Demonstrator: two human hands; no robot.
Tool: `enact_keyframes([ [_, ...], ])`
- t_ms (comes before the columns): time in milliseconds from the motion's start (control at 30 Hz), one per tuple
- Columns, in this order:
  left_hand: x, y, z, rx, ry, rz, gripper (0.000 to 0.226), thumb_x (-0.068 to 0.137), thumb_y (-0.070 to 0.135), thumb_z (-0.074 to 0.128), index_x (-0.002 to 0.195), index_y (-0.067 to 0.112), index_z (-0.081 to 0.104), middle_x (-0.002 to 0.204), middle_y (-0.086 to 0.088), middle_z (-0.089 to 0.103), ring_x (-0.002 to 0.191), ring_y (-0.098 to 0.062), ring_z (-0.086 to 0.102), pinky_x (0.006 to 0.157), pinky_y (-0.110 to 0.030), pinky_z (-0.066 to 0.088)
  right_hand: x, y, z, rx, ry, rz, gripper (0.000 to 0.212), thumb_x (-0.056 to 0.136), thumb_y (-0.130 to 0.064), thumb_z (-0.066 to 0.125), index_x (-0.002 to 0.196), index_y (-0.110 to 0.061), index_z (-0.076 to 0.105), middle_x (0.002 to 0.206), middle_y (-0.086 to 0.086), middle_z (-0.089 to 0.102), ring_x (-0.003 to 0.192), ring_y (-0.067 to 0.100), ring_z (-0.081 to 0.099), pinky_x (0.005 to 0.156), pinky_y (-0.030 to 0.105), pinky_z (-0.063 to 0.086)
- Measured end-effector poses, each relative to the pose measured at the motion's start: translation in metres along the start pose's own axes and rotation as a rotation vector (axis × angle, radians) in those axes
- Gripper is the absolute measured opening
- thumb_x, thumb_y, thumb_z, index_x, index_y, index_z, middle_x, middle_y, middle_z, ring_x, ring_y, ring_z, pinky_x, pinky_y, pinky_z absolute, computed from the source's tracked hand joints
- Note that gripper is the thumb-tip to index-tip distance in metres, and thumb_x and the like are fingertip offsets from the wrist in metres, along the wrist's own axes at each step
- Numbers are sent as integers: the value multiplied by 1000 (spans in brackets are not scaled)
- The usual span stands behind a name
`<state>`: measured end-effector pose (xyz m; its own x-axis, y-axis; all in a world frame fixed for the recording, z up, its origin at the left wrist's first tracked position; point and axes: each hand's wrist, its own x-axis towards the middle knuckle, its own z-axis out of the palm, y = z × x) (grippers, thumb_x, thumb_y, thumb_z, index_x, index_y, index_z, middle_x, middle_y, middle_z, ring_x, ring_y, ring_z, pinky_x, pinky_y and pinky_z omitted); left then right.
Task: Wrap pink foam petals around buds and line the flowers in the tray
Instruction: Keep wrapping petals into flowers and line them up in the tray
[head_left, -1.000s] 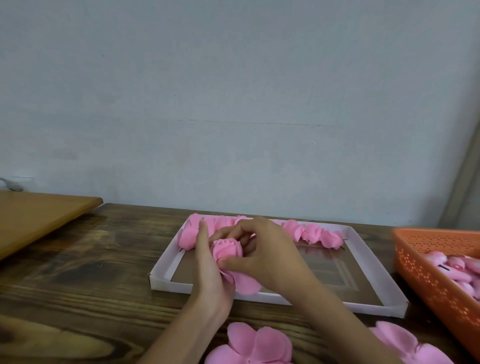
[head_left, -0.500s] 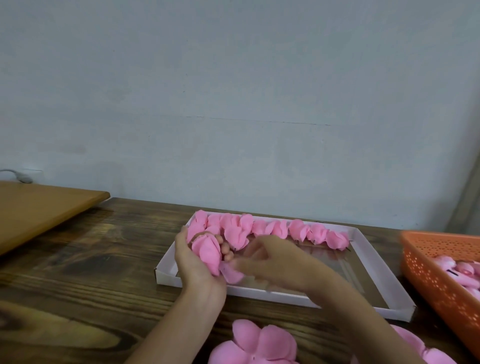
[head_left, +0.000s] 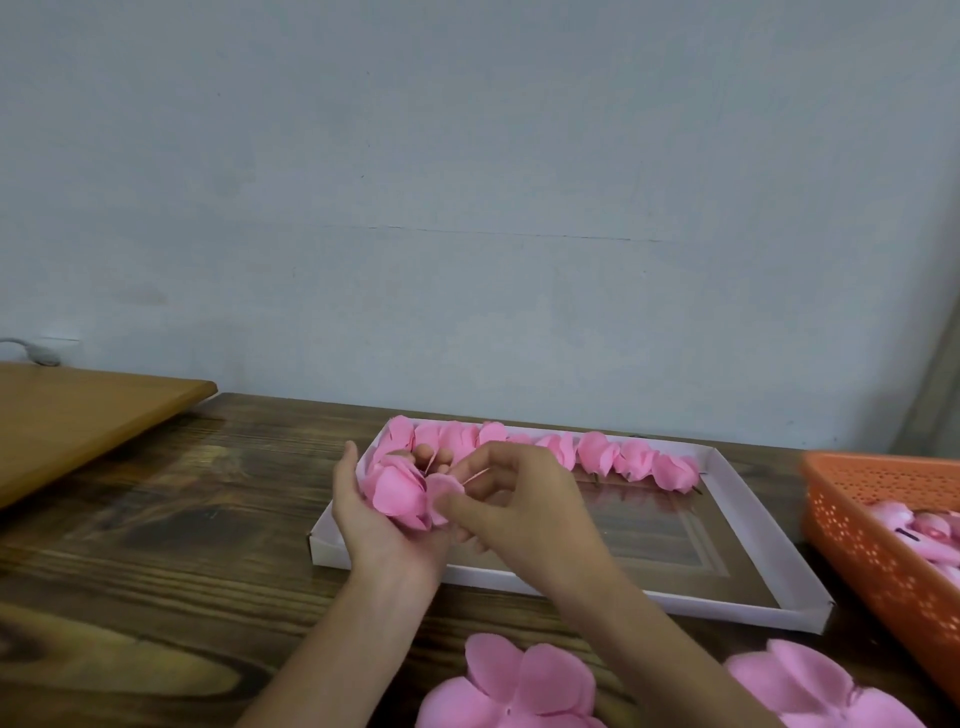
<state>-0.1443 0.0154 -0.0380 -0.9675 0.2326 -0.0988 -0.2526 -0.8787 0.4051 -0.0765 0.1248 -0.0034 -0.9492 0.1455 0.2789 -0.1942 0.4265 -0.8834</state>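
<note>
**Q:** How far along are you?

**Me:** One line is in. A row of finished flowers (head_left: 597, 453) runs along the far wall of the tray (head_left: 623, 595), from the left corner almost to the right one. It is the only row I can see in there, so I judge that most of the job is left.

**Q:** And the one you're on?

**Me:** The flower (head_left: 396, 492) sits just above the tray's near left corner. My left hand (head_left: 376, 527) is cupped round it, fingers curled behind and thumb up beside it. My right hand (head_left: 524, 506) pinches an outer petal (head_left: 444, 489) between thumb and fingertips, right against the flower. The wrap looks nearly closed to me. This petal needs pressing in, and then the flower can go into the tray.

**Q:** Enough material for more?

**Me:** I'd say so. Flat petal sheets (head_left: 519, 686) lie on the worktop (head_left: 182, 545) just in front of me, and a second one lies to their right. The orange basket (head_left: 878, 551) beside the tray holds pink pieces that I take for buds (head_left: 930, 525), though they're too blurred to be sure.
</note>
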Motion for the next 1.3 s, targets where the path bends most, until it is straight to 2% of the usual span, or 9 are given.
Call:
enact_keyframes([
  [67,0,0,-1,13,-17,-15,60,90,62,60,69,7,68,78,-12,67,71,-33,73,69,-50,64,-3,-1,6,1,34,-15,13,81,-30,85,84,-25,74,73,-3,76,71,19,74,74,43,63],
  [100,0,0,-2,26,-26,-18,61,90,62,60,67,7,70,77,-13,69,68,-32,74,65,-48,63,-5,-1,9,-5,50,-30,12,81,-32,85,85,-26,75,73,-6,76,70,14,74,75,42,63],
  [300,2,1,-3,17,-101,-14,64,91,64,60,69,5,73,83,-13,73,73,-28,77,65,-42,63,-10,-1,18,-69,154,-133,12,89,-39,75,92,-29,80,75,-18,76,72,2,72,80,39,60],
  [467,3,0,-2,56,-102,52,64,96,63,54,66,10,76,89,-7,77,87,-23,79,89,-45,58,-11,-1,15,-150,167,-201,17,96,-41,65,90,-32,79,73,-23,72,65,1,66,70,30,51],
  [633,2,5,2,-16,-97,-9,58,92,65,59,98,8,68,101,-7,75,90,-25,78,72,-44,64,-13,0,18,-267,230,-289,22,93,-42,59,80,-32,74,69,-21,67,62,9,58,56,22,38],
  [900,2,4,1,38,-95,34,68,92,68,58,76,6,80,98,-13,78,87,-26,79,91,-45,57,-11,0,15,-206,241,-280,19,98,-36,63,88,-26,77,61,-17,61,56,8,52,56,24,33],
  [1067,2,4,3,73,-118,37,72,90,70,58,83,3,83,101,-18,77,93,-28,79,99,-46,54,-11,0,14,-146,243,-245,20,97,-31,65,84,-22,76,51,-17,52,51,7,46,54,22,29],
  [1200,-2,3,6,117,-90,60,66,90,68,59,73,7,77,102,-13,79,92,-27,79,90,-46,56,-10,-2,12,-118,249,-240,11,93,-30,72,88,-36,79,57,-27,61,53,1,56,56,13,36],
  [1300,-3,2,6,129,-89,51,63,88,67,61,79,6,72,105,-14,78,95,-33,79,87,-45,59,-9,-3,11,-92,239,-226,8,88,-33,78,93,-39,77,72,-23,71,57,3,61,58,14,43],
])
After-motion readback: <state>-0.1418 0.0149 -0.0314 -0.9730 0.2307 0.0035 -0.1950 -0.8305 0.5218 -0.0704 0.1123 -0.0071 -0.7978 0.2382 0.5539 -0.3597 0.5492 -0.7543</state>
